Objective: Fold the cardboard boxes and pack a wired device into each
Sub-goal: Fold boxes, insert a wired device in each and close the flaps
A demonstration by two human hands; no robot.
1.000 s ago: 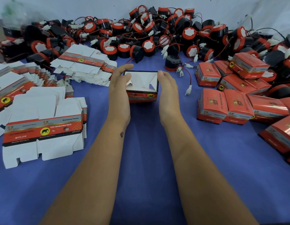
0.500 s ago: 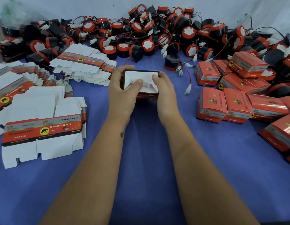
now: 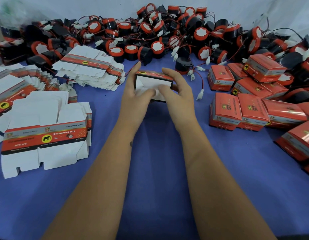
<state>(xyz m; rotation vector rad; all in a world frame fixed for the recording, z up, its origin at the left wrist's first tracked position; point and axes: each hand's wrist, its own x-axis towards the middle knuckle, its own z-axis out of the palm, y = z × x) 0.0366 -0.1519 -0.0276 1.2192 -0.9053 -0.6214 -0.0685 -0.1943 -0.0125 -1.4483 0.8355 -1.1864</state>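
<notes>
A blue cloth (image 3: 150, 153) covers the table, with a white wall (image 3: 63, 7) at the far side. In the middle, the left hand (image 3: 134, 94) and right hand (image 3: 178, 94) curl around a small box (image 3: 153, 80), thumbs pressing its white flaps.

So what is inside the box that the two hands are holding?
Only white folded flaps show at the open face of the box, with both thumbs pressing on them. The left hand and right hand cover the rest, so deeper contents are hidden.
</notes>
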